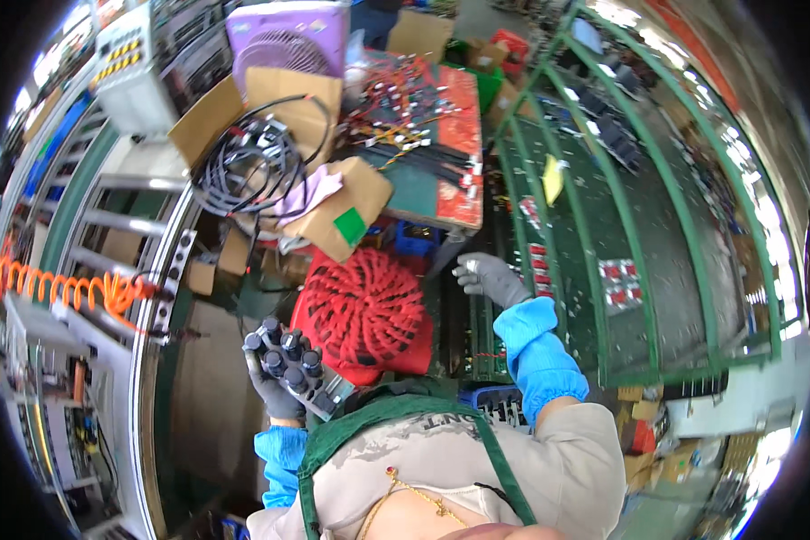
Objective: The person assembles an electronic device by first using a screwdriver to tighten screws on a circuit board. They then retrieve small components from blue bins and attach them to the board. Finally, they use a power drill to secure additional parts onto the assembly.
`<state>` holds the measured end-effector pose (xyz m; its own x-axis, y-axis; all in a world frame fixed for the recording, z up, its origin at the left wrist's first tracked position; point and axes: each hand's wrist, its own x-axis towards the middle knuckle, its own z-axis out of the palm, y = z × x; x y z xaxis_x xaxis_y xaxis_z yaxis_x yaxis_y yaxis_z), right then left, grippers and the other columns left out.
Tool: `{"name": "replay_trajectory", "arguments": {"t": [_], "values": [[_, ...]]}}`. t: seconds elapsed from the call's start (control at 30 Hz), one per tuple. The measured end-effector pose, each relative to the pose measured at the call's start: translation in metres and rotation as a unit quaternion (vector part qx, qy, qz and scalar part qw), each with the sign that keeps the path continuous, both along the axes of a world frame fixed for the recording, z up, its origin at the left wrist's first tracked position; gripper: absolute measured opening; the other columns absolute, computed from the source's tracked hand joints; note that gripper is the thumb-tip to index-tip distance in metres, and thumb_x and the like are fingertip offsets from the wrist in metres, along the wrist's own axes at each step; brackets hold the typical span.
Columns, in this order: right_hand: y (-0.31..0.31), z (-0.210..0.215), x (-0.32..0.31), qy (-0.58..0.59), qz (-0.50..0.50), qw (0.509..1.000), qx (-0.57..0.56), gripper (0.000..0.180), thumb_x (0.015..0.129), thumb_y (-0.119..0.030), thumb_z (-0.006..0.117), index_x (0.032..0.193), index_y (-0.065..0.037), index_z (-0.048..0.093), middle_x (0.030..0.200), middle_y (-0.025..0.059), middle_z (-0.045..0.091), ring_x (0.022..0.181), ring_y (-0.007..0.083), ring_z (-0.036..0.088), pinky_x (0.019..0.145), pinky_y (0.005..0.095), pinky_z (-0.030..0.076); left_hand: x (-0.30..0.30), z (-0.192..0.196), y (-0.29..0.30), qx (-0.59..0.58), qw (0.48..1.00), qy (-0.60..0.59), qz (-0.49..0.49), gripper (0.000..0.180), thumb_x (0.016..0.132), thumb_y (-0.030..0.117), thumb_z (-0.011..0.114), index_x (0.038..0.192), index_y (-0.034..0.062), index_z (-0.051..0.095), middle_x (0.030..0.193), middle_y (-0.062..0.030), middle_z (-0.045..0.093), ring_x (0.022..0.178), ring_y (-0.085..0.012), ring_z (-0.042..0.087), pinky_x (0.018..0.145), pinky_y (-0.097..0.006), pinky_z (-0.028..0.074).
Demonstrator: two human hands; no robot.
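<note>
My left hand (274,392), in a grey glove and blue sleeve cover, grips a dark grey block with several black round-capped cylinders (290,358) standing up from it. I cannot tell its exact kind. It hangs in front of my body, left of a stool (364,310) with a red and black woven cover. Out to the right, my right hand (493,279), also in a grey glove, has its fingers apart and holds nothing I can see. It is nearest to the edge of a green metal rack (594,297), beside some small red parts (540,268).
Ahead stands a workbench (472,117) with loose wires and connectors. A cardboard box (207,135) holding black cables and a purple fan (288,40) are at its left. A roller conveyor (126,198) and an orange coiled hose (72,286) lie further left.
</note>
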<state>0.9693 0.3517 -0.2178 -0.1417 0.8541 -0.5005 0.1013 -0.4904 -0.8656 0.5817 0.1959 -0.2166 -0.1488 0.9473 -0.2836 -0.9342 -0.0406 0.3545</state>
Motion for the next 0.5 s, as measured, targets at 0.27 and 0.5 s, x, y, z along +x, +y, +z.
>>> {"name": "replay_trajectory", "arguments": {"t": [0.27, 0.5], "values": [[0.013, -0.191, -0.026, -0.053, -0.058, 0.952, -0.297, 0.076, 0.080, -0.046, 0.065, 0.142, -0.013, 0.035, 0.150, 0.0184, 0.023, 0.138, 0.0355, 0.023, 0.105, 0.0532, 0.031, 0.014, 0.003, -0.031, 0.005, 0.984, 0.001, 0.179, 0.041, 0.089, 0.050, 0.052, 0.108, 0.0141, 0.059, 0.091, -0.0022, 0.059, 0.085, -0.0197, 0.055, 0.079, -0.034, 0.047], [-0.001, -0.269, -0.047, -0.066, -0.094, 0.929, -0.352, 0.075, 0.073, -0.046, 0.069, 0.134, -0.012, 0.042, 0.141, 0.0155, 0.036, 0.128, 0.0336, 0.035, 0.097, 0.0519, 0.039, 0.026, -0.019, -0.045, -0.184, 0.961, 0.047, 0.199, 0.049, 0.087, 0.056, 0.050, 0.110, 0.0137, 0.059, 0.092, -0.0037, 0.061, 0.089, -0.0248, 0.057, 0.081, -0.043, 0.047]]}}
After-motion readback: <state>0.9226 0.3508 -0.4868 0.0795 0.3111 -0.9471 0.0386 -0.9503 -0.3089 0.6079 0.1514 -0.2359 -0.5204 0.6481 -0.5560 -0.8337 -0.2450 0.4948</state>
